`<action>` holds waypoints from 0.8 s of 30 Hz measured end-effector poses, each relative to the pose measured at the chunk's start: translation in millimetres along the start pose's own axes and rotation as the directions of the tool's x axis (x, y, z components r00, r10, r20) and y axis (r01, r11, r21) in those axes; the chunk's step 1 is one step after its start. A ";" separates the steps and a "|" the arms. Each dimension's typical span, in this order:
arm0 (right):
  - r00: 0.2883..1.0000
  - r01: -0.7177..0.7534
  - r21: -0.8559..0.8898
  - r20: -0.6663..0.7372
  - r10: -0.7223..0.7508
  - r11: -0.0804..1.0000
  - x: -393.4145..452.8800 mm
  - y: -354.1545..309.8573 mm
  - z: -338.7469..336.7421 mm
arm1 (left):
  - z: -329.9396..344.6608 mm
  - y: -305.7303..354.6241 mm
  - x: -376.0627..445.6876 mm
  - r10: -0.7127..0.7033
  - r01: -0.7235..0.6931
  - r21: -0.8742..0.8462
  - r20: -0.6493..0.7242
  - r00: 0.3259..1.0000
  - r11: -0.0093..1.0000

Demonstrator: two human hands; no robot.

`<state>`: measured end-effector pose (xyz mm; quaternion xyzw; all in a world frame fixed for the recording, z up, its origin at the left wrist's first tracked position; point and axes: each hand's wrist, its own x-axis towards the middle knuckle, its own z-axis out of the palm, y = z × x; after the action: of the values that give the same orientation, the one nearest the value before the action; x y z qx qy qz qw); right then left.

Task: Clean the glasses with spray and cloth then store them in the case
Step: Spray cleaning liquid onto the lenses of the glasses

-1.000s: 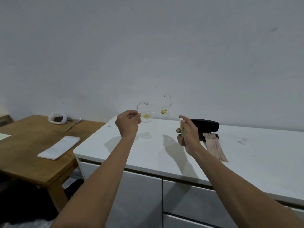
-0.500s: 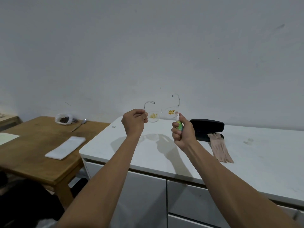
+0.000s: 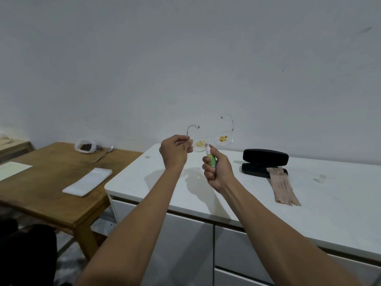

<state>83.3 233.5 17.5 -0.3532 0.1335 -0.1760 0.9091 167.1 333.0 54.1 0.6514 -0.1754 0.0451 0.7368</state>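
My left hand (image 3: 175, 152) pinches the left temple of clear-framed glasses (image 3: 223, 140), held in the air above the white cabinet top (image 3: 309, 203). Both lenses carry yellow smears. My right hand (image 3: 217, 172) grips a small green spray bottle (image 3: 211, 159); its white nozzle sits just under the nearer lens. The black glasses case (image 3: 265, 158) lies open on the cabinet top to the right. A beige cloth (image 3: 282, 187) trails from the case toward the front edge.
A wooden table (image 3: 51, 178) stands lower to the left, bearing a folded white cloth (image 3: 87, 181), a plastic bag (image 3: 86, 145), a spoon (image 3: 109, 150) and a sheet of paper (image 3: 12, 170). A bare white wall (image 3: 185, 69) rises behind the cabinet; drawers (image 3: 185, 254) sit below.
My right hand has lifted the spray bottle up and leftward until the nozzle is at the nearer lens. My left hand holds the glasses steady in much the same place.
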 end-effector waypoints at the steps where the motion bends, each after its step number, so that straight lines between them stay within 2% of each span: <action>1: 1.000 0.024 -0.015 -0.010 -0.025 1.000 -0.1 0.4 -2.7 | -1.6 -1.2 0.7 -0.001 0.001 0.001 -0.008 1.000 1.000; 5: 0.979 0.142 -0.151 -0.124 -0.161 0.978 -0.5 -7.8 -19.4 | -7.6 -8.1 2.5 -0.007 0.008 0.003 -0.032 0.999 1.000; 8: 0.927 0.234 -0.283 -0.223 -0.301 0.930 -2.6 -28.1 -33.2 | -8.6 -15.1 3.2 0.011 -0.009 0.025 -0.044 0.999 1.000; 11: 0.846 0.286 -0.497 -0.271 -0.460 0.819 -10.2 -56.8 -53.5 | -2.7 -21.4 1.7 0.029 -0.025 0.057 -0.062 0.998 0.998; 15: 0.699 0.390 -0.630 -0.273 -0.661 0.672 -34.8 -97.1 -95.8 | 12.9 -27.5 -4.8 0.076 -0.069 0.096 -0.072 0.995 0.993; 19: 0.552 0.316 -0.806 -0.274 -0.788 0.501 -65.4 -128.3 -138.2 | 27.7 -32.0 -10.9 0.078 -0.072 0.092 -0.066 0.995 0.993; 24: 0.432 0.198 -0.867 -0.341 -0.835 0.457 -107.0 -150.3 -185.8 | 52.4 -36.3 -25.5 0.082 -0.078 0.087 -0.042 0.996 0.993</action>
<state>-115.4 63.8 1.0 -0.5949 0.4173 -0.5365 0.4291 143.5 280.7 16.5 0.6734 -0.1826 0.0968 0.7098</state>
